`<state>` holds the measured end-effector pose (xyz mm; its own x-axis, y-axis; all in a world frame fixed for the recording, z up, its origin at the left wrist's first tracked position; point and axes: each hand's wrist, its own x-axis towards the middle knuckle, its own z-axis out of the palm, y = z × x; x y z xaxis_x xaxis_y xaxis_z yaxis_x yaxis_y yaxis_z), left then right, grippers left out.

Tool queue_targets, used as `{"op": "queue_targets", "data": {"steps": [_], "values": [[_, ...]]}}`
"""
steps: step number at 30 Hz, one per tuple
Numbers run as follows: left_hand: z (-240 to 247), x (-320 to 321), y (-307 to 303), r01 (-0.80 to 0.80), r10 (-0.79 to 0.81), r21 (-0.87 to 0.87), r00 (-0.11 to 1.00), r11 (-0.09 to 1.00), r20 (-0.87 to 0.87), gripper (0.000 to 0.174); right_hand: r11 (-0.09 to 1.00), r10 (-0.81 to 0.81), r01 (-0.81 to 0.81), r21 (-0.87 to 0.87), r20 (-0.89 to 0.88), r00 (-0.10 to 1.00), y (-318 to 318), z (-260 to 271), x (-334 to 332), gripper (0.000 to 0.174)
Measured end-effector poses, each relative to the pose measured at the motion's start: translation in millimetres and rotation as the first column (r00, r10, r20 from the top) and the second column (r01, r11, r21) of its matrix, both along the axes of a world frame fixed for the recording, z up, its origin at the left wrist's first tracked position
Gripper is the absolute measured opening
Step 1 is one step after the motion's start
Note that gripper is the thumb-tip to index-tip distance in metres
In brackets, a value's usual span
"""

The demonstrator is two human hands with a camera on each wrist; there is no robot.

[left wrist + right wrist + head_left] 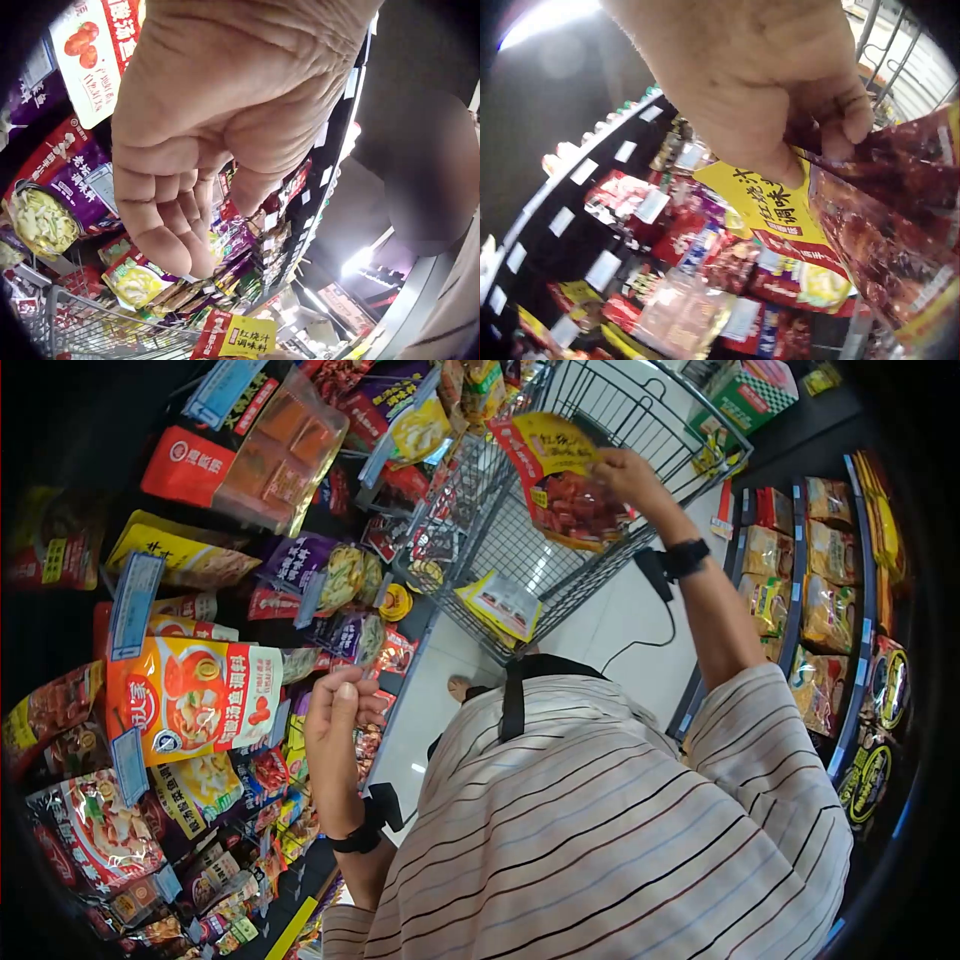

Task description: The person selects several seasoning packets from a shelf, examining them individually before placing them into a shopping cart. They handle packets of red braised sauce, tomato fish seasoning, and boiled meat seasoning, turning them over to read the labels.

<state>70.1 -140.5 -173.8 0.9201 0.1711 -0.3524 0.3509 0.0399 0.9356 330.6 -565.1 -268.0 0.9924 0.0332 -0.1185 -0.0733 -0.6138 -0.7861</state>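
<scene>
My right hand [630, 477] pinches the edge of a red and yellow seasoning packet [562, 480] and holds it over the wire shopping cart [490, 510]. In the right wrist view the thumb and fingers crease the seasoning packet [885, 217] near its yellow label. A yellow and white packet [502, 606] lies in the cart's bottom, toward the person. Nothing is held in my left hand [340, 720], whose fingers are loosely bent beside an orange and white soup-seasoning bag [195, 698] on the left shelf. The left wrist view shows that palm and its relaxed fingers.
Shelves with several hanging and stacked bags, including a red pouch [250, 460] and a purple packet [315, 570], run along the left with blue price tags [135, 605]. On the right, another shelf holds wrapped packs [828, 610]. Light tiled floor [410, 730] shows between.
</scene>
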Motion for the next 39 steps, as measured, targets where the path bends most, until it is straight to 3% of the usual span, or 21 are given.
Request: {"op": "queue_targets", "data": {"steps": [4, 5, 9, 15, 18, 22, 25, 28, 29, 32, 39], "values": [[-14, 3, -8, -0.043, 0.045, 0.037, 0.998, 0.998, -0.046, 0.029, 0.979, 0.029, -0.055, -0.196, -0.134, 0.991, 2, -83, 27, 0.028], [-16, 2, -10, -0.056, 0.059, 0.041, 0.996, 0.998, -0.065, 0.03, 0.968, 0.007, -0.065, -0.242, -0.236, 0.972, 2, -104, 36, 0.029], [-18, -1, -18, -0.116, 0.125, 0.078, 0.984, 0.99, -0.125, 0.032, 0.897, 0.036, -0.115, -0.427, -0.189, 0.981, 18, -177, 52, 0.029], [-21, -8, -27, -0.159, 0.187, 0.153, 0.964, 0.975, -0.192, 0.035, 0.829, -0.036, -0.074, -0.554, -0.186, 0.982, 65, -227, 55, 0.027], [-22, -11, -33, -0.198, 0.238, 0.181, 0.942, 0.963, -0.238, 0.036, 0.763, 0.06, -0.131, -0.633, -0.133, 0.989, 86, -253, 42, 0.025], [-24, -15, -39, -0.231, 0.285, 0.206, 0.914, 0.951, -0.29, 0.036, 0.821, 0.017, -0.186, -0.54, -0.302, 0.953, 123, -279, 14, 0.029], [-26, -15, -38, -0.235, 0.294, 0.213, 0.901, 0.949, -0.318, 0.037, 0.774, 0.145, -0.383, -0.504, -0.449, 0.882, 136, -302, -22, 0.025], [-26, -14, -39, -0.229, 0.3, 0.238, 0.897, 0.944, -0.324, 0.036, 0.747, 0.161, -0.45, -0.489, -0.524, 0.837, 144, -303, -39, 0.027], [-27, -14, -37, -0.23, 0.301, 0.236, 0.895, 0.944, -0.328, 0.036, 0.791, 0.079, -0.405, -0.458, -0.581, 0.81, 147, -295, -39, 0.028], [-30, -11, -35, -0.219, 0.289, 0.234, 0.898, 0.947, -0.332, 0.036, 0.67, 0.284, -0.535, -0.514, -0.488, 0.825, 148, -305, -38, 0.032], [-29, -9, -29, -0.188, 0.256, 0.223, 0.907, 0.956, -0.334, 0.037, 0.693, 0.307, -0.594, -0.409, -0.578, 0.756, 142, -329, -29, 0.032]]}}
